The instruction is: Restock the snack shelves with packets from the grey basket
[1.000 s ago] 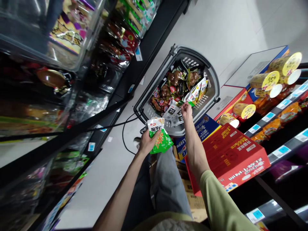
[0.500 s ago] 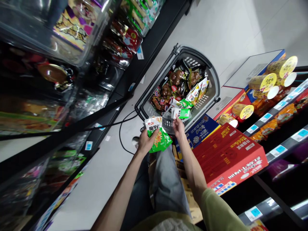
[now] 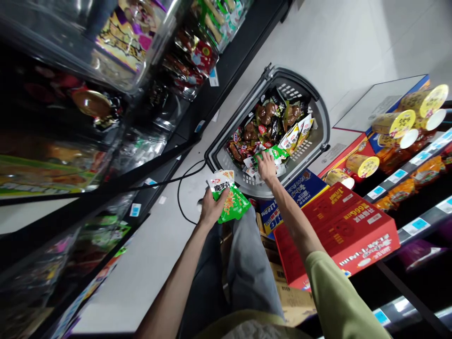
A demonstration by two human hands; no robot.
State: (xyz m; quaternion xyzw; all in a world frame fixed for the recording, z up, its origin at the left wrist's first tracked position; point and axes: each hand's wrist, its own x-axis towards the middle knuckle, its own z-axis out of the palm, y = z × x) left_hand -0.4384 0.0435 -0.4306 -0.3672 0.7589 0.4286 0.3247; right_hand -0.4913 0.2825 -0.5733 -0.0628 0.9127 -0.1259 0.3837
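A grey shopping basket (image 3: 319, 141) stands on the floor ahead of me, filled with snack packets in brown, red, white and green. My left hand (image 3: 211, 207) is closed on a small stack of green and white snack packets (image 3: 228, 197), held above the floor just short of the basket's near rim. My right hand (image 3: 266, 167) reaches into the near end of the basket with fingers spread, resting on the green and white packets (image 3: 273, 154) lying there.
Glass-fronted shelves of packaged food (image 3: 116, 66) run along my left. On the right, a red carton (image 3: 339, 230) and a blue carton (image 3: 300, 186) lie below shelves of yellow cup noodles (image 3: 391, 123). A black cable (image 3: 183, 181) loops on the pale floor.
My right hand lifted green and white packets from further in the basket, brought them toward me, then set them down at the near end and opened. The left hand stayed put.
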